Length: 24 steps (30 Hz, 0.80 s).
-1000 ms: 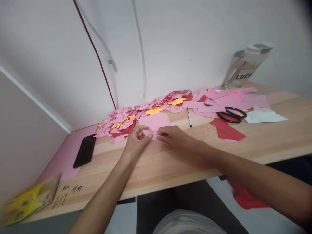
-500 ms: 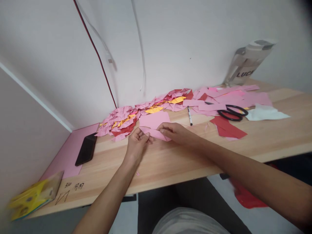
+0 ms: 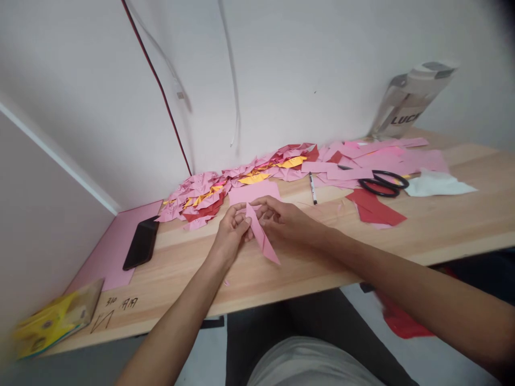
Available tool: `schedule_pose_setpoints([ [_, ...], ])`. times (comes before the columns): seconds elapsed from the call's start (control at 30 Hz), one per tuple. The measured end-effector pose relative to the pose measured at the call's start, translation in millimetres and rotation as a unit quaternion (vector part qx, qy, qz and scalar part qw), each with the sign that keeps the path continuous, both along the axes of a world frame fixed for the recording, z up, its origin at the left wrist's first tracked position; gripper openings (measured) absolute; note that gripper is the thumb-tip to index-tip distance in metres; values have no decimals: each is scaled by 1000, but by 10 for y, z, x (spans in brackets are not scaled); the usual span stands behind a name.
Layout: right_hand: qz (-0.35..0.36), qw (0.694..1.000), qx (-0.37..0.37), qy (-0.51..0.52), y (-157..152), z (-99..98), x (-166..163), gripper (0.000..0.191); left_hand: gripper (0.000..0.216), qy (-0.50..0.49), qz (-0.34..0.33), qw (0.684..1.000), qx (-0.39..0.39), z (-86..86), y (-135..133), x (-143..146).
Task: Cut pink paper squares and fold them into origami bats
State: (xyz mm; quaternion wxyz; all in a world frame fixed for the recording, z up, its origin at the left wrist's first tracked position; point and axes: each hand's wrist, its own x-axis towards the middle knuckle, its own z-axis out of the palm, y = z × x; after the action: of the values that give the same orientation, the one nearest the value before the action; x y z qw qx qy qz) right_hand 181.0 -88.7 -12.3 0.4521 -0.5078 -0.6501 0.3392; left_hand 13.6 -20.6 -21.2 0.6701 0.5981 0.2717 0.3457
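Observation:
A folded pink paper strip hangs slantwise from my fingers over the wooden table, its pointed lower end toward me. My left hand pinches its upper part between thumb and fingers. Against the strip's upper end, the curled fingers of my right hand are closed; the exact grip of those fingertips is partly hidden. Just behind my hands lies a flat pink paper sheet. A long heap of folded pink, red and yellow paper pieces runs along the wall.
Right of my hands lie a marker pen, black-handled scissors, red paper, a white tissue and a paper bag. To the left are a black phone and a yellow packet. Cables hang down the wall.
The pink strip has turned from lying crosswise between my hands to slanting down toward me. My right hand has moved left, close against my left hand.

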Motion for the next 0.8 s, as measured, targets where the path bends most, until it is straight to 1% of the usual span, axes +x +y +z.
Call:
schedule_pose_setpoints([
  [0.1, -22, 998, 41, -34, 18, 15, 29, 38, 40, 10, -2, 1000, -28, 13, -18, -10],
  [0.17, -20, 992, 92, -79, 40, 13, 48, 33, 40, 18, -8, 999, -38, 24, -29, -15],
  [0.27, -1, 968, 189, -163, 85, -13, 59, 21, 38, 4, -30, 998, -62, 34, -41, -7],
  [0.3, 12, 959, 210, -187, 96, -22, 59, 20, 37, -5, -39, 996, -74, 36, -42, -3],
  [0.4, 36, 945, 228, -231, 101, -33, 54, 21, 39, -20, -52, 991, -120, 44, -28, -2],
  [0.5, 35, 942, 233, -238, 75, -21, 44, 21, 44, -25, -55, 984, -165, 54, -4, -19],
  [0.57, 33, 940, 242, -237, 61, -16, 34, 21, 45, -24, -78, 980, -184, 60, 3, -30],
  [0.7, 29, 933, 265, -243, 66, -34, 19, 20, 43, -11, -140, 971, -194, 70, -11, -32],
  [0.8, 21, 932, 264, -247, 77, -57, 29, 22, 36, 2, -157, 969, -192, 100, -17, -42],
])
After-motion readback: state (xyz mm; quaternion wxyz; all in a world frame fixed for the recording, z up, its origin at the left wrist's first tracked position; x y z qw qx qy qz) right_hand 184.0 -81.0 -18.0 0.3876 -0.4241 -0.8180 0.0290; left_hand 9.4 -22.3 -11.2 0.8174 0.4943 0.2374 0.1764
